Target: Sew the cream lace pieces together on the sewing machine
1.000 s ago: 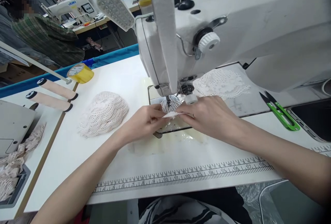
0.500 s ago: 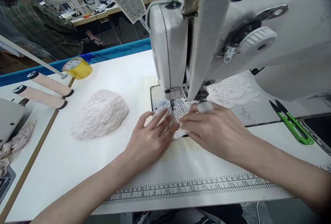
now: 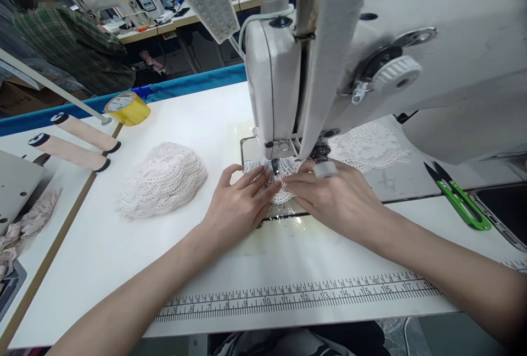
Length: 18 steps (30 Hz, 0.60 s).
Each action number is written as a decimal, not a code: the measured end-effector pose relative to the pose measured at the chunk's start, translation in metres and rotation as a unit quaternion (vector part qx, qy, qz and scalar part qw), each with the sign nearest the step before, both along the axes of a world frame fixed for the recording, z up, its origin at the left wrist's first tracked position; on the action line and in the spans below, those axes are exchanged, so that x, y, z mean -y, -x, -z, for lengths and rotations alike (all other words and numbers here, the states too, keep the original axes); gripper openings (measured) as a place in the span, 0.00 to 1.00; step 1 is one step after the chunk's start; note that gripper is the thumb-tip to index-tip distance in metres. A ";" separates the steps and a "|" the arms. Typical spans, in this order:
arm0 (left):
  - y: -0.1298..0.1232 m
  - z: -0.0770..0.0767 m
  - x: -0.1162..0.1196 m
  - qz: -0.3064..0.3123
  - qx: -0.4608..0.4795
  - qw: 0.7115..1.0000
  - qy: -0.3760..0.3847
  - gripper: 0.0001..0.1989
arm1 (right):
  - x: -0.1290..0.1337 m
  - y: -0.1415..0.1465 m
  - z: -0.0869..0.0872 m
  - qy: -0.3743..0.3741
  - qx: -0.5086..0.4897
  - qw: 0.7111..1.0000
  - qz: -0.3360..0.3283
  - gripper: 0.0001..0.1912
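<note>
A piece of white openwork lace (image 3: 284, 196) lies under the presser foot (image 3: 275, 167) of the sewing machine (image 3: 272, 87), its scalloped edge toward me. From the left, my left hand (image 3: 241, 197) rests on the lace with fingers stretched and spread, fingertips close to the foot. My right hand (image 3: 335, 194) comes in from the right, its fingers close together and pressed on the lace edge; its thumb side is lower, nearer me. The fingertips of both hands almost meet in front of the needle. A pile of lace pieces (image 3: 162, 180) sits left of my left hand.
More lace (image 3: 370, 145) lies behind my right hand. Green thread snips (image 3: 463, 202) and a phone (image 3: 502, 208) are at the right. Thread cones (image 3: 69, 152) and yellow tape (image 3: 127, 108) stand left. A printed ruler (image 3: 288, 298) runs along the front edge. A person (image 3: 69, 43) sits beyond.
The lace has moved away from me under the foot, baring more of the metal plate in front. Both hands stay on it, nearly in place. The view has shifted slightly.
</note>
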<state>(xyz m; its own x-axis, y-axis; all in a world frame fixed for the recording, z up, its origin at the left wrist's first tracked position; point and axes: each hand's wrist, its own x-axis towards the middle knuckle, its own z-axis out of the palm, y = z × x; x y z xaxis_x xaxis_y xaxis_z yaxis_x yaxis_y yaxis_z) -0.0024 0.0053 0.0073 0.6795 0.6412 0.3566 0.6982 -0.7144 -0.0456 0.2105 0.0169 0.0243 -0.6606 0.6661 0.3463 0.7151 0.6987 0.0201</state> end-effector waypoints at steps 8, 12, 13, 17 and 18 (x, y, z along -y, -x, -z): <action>-0.002 0.002 -0.005 -0.017 0.064 0.997 0.050 0.15 | -0.005 0.000 0.009 0.006 -0.013 1.000 -0.004 0.14; -0.004 0.001 -0.009 -0.057 0.156 0.972 0.164 0.13 | -0.008 0.000 0.013 0.022 -0.076 0.996 0.032 0.14; -0.004 0.000 -0.011 -0.065 0.177 0.962 0.197 0.11 | -0.008 0.000 0.013 0.034 -0.090 0.994 0.052 0.14; -0.002 -0.005 -0.017 -0.080 0.224 0.930 0.280 0.16 | -0.009 0.001 0.012 0.079 -0.104 0.987 0.092 0.15; -0.002 -0.006 -0.017 -0.080 0.228 0.928 0.285 0.17 | -0.009 0.001 0.012 0.083 -0.102 0.987 0.093 0.16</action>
<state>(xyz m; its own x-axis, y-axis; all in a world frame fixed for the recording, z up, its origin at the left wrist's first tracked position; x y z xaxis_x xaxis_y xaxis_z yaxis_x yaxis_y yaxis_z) -0.0004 0.0228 0.0133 0.4205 0.8939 0.1556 0.6514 -0.4168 0.6340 0.2090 0.0260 0.0126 -0.4499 0.8275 0.3359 0.8082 0.5372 -0.2411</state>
